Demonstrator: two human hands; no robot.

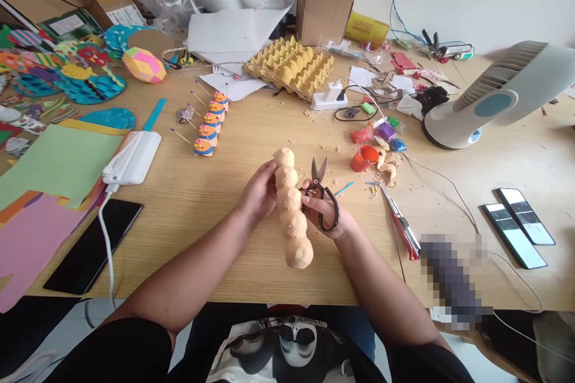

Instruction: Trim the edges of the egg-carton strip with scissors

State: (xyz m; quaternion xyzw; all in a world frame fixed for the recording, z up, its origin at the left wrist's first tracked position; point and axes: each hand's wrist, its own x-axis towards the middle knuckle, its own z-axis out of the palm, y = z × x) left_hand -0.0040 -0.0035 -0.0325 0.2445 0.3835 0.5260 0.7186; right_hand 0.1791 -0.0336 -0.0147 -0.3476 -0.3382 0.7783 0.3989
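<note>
A pale, rough-surfaced strip of several rounded bumps [294,222] is held over the table near its front edge, its long side running away from me. My left hand [261,191] grips its left side near the far end; some fingertips are hidden behind it. My right hand [327,210] has its fingers round black-handled scissors [319,175], whose blades point away and stand slightly apart. The right thumb touches the strip's right side. Beyond and to the left stands a row of orange and blue painted bumps [209,130] with pins sticking out.
An orange cup [364,158], crumbs and small coloured packets lie right of centre. A red utility knife [406,233] is beside my right forearm. Yellow egg trays [294,66] and a white fan [483,99] stand farther back. Coloured paper [58,155] and a phone [94,245] lie left.
</note>
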